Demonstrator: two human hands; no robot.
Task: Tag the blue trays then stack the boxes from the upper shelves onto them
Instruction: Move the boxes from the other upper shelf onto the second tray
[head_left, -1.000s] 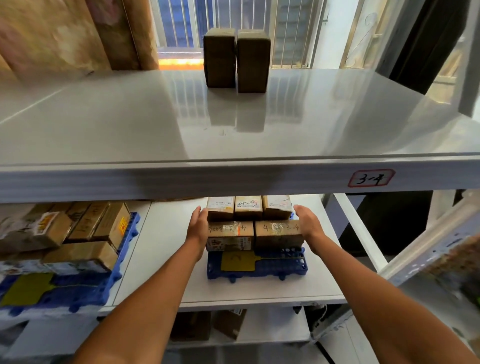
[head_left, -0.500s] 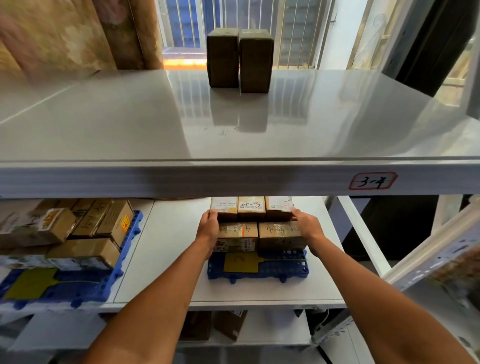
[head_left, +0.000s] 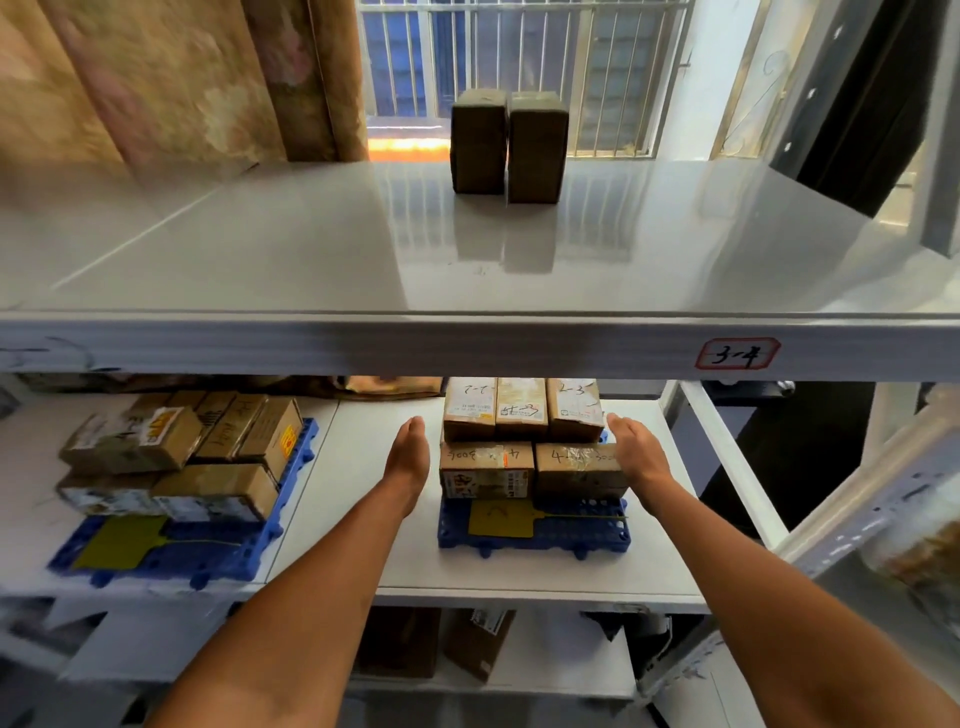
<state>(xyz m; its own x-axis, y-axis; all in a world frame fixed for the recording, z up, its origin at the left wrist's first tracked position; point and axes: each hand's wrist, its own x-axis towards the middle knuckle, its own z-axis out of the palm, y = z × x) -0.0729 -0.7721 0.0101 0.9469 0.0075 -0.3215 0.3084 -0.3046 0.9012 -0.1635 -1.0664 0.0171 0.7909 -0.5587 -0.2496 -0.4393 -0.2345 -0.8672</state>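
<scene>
The upper shelf's edge (head_left: 467, 345) is cutting off the far ends of the boxes (head_left: 524, 441) stacked on the blue tray (head_left: 535, 535) at lower centre — left hand (head_left: 410, 457) hovering flat just beside them, right hand (head_left: 636, 454) touching them, fingers straight.

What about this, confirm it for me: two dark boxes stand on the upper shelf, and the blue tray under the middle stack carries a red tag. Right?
One detail is wrong. The tag on the blue tray under the middle stack is yellow, not red, as the head view shows. The rest holds: two dark boxes stand on the upper shelf.
</scene>
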